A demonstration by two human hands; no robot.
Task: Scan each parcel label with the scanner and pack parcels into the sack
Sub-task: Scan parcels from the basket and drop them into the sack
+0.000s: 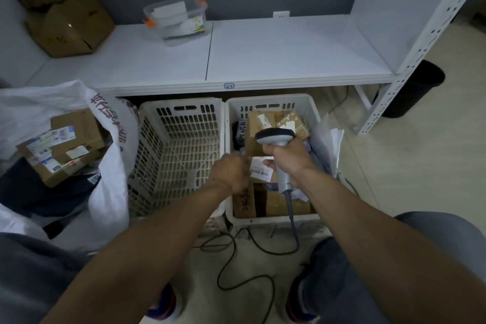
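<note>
Grey plastic scanner (274, 137) being gripped by its handle in the right hand (288, 159), hanging over a labelled cardboard parcel (260, 169) in the right crate (263, 97) of two slotted ones, left hand (231, 173) curling at its edge, hold unclear, white woven sack (113, 171) lying left.

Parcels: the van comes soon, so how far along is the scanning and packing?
Done: several labelled boxes lie in the sack, and the left basket looks empty. In hand: the right hand holds the scanner over the right basket, while the left hand grips a labelled parcel there. Left: brown boxes wait in that basket.
</note>
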